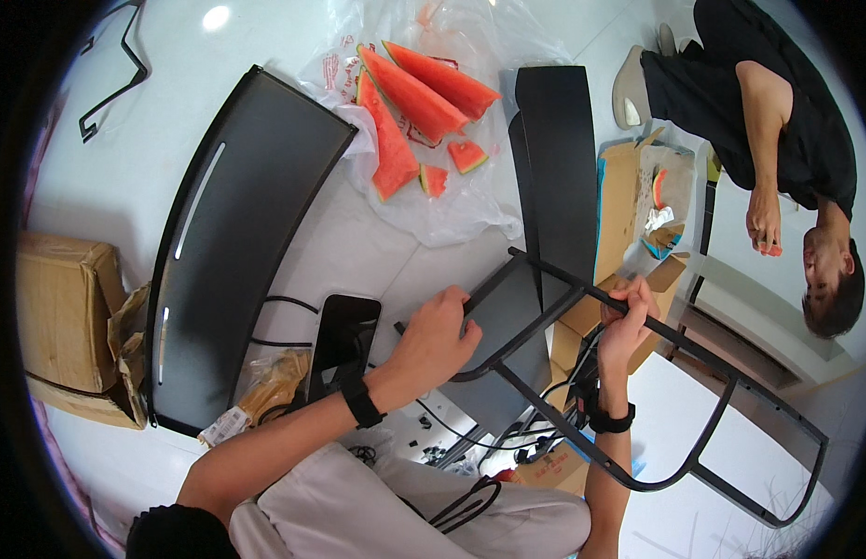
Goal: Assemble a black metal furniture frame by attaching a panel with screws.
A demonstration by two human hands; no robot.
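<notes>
A black metal tube frame (568, 424) with crossbars slants across my lap toward the lower right. Fingers of my left hand (438, 337) are curled around its near left end. Higher up, my right hand (629, 315) is wrapped round the upper long bar. Beneath the frame lies a dark grey flat panel (508, 345), partly hidden by my left hand and the bars. Beside my left forearm rests a phone (344, 337) with a dark screen. A curved black panel (242, 233) with light slots lies farther left.
Watermelon slices (419, 98) lie on a clear plastic bag (489, 200) ahead. An upright dark panel (556, 158) stands beside an open carton (619, 200). At left is a cardboard box (69, 317); a bent black rod (135, 70) lies beyond. Another person (769, 112) sits at right, holding something reddish.
</notes>
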